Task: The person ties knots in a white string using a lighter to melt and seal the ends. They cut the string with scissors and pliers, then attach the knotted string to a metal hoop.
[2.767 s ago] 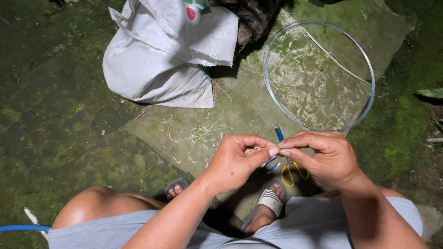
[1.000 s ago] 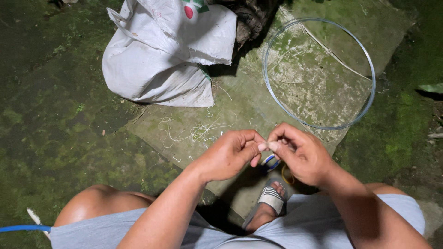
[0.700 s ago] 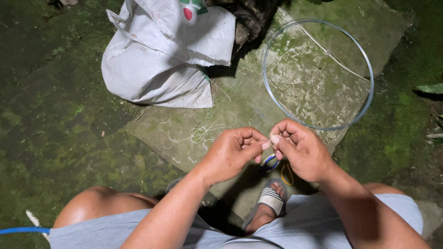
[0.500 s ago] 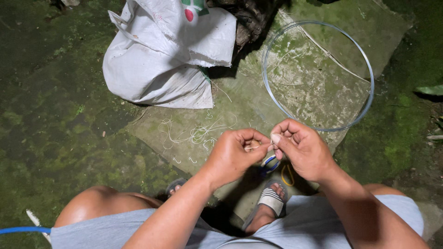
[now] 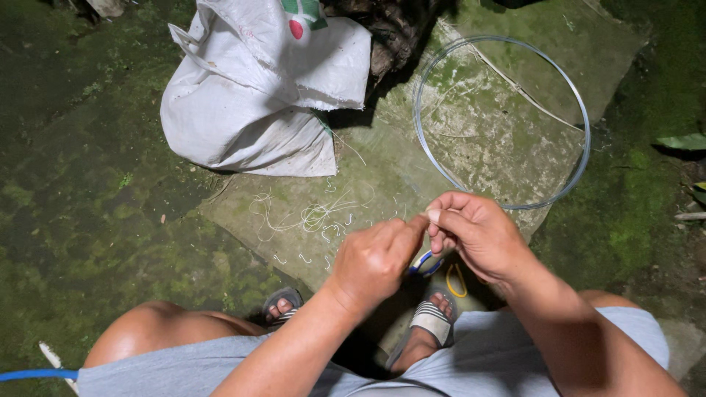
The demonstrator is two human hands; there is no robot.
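Note:
My left hand (image 5: 373, 259) and my right hand (image 5: 476, 233) meet fingertip to fingertip above my feet, pinching a thin pale line that is too fine to see clearly. Just under the fingers a small blue-and-white object (image 5: 424, 262) peeks out, with a yellow loop (image 5: 457, 279) lying beside my sandalled foot (image 5: 429, 324). A large thin hoop (image 5: 502, 121) lies flat on the concrete slab (image 5: 368, 176) just beyond my right hand.
A white woven sack (image 5: 259, 92) slumps at the slab's far left corner. Scraps of pale line (image 5: 312, 217) litter the slab. Mossy ground (image 5: 88, 191) surrounds it. A blue tube (image 5: 33, 375) lies at the lower left by my knee.
My hands have stayed together, shifting slightly up and left; the blue piece that stuck up between them earlier is now hidden below the fingers.

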